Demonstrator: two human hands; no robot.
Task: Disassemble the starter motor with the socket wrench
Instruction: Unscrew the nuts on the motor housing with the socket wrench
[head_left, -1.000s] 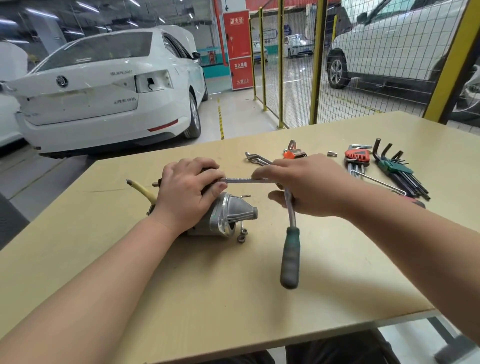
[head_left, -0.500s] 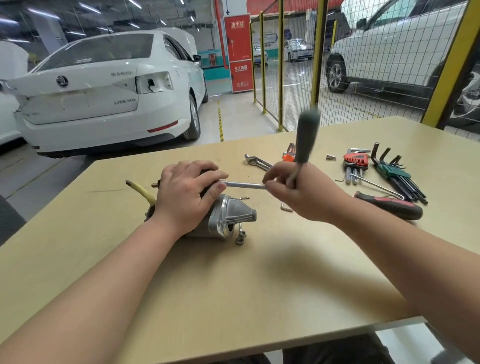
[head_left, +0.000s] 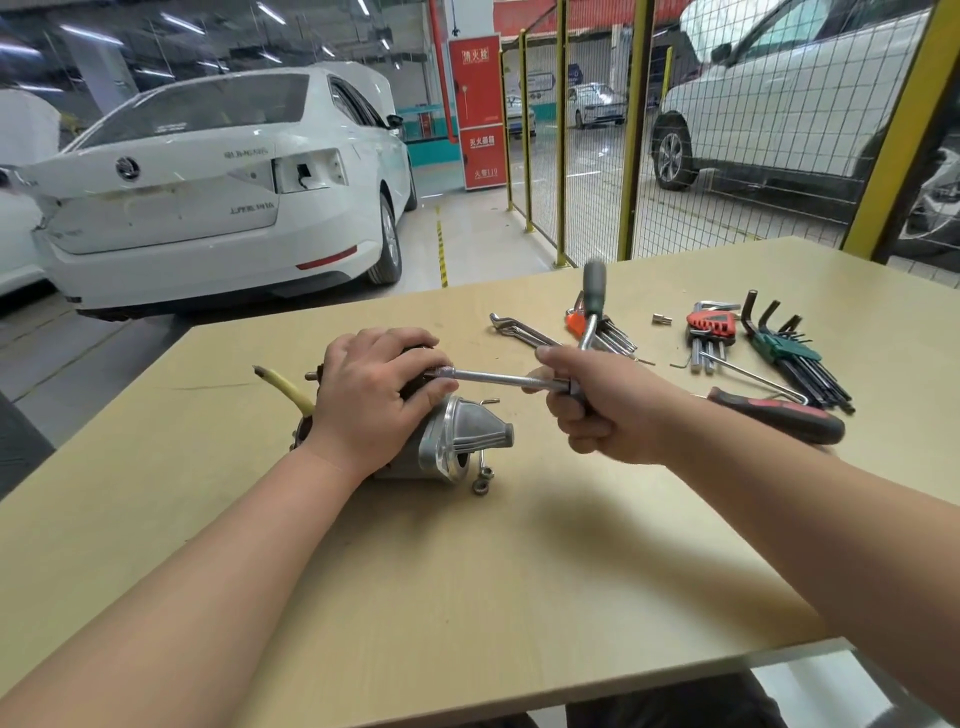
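Starter motor (head_left: 457, 441) under left hand (head_left: 374, 400); screwdriver (head_left: 779, 415), hex keys (head_left: 789, 353) nearby.

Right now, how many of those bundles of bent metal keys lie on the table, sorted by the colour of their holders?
Orange key set: 1
Red key set: 1
Green key set: 1
Total: 3

"消火栓" and "灭火器箱" on the red cabinet (head_left: 477, 111)
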